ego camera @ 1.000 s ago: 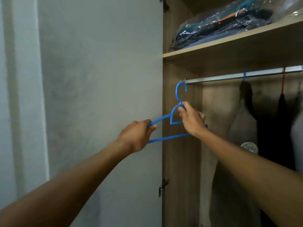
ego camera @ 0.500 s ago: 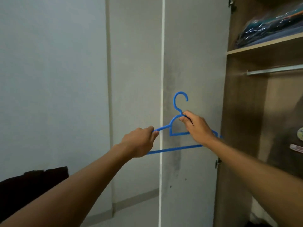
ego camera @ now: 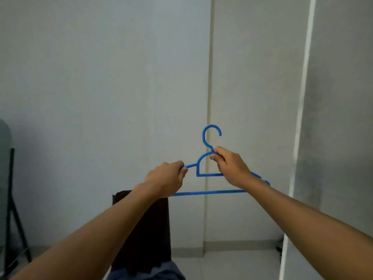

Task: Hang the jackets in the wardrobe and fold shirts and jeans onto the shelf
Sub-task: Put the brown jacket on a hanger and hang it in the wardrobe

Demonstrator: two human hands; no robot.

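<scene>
While both bare arms reach out toward the far wall, the person holds a blue plastic clothes hanger point(ego camera: 210, 174) upright in mid-air, hook at top w/ its opening turned right. The left hand point(ego camera: 166, 179) has its fingers curled round the hanger's left shoulder arm, clamped on it near the left end, where the sloping arm meets the bottom bar. The right hand point(ego camera: 232, 167) pinches the hanger just below the hook — fingers and thumb closed on the top of the small inner loop at the neck. The bottom bar runs roughly level between the two wrists; the hanger's right tip pokes out beyond the right wrist. No garment hangs on it.

Behind the hanger: a pale grey-white wall point(ego camera: 101, 77), a vertical seam running down it approx. behind the hook. To the right stands a large grey panel w/ a bright white edge point(ego camera: 298, 118), nearer than the wall; can't tell what it belongs to. Below the left forearm sits a dark brown-black cloth-like object point(ego camera: 155, 229), draped and partly hidden by the arm, w/ a bit of blue-grey fabric point(ego camera: 167, 272) at the bottom edge. Far left — a black stand w/ angled legs point(ego camera: 12, 209), a grey rounded shape above it.
</scene>
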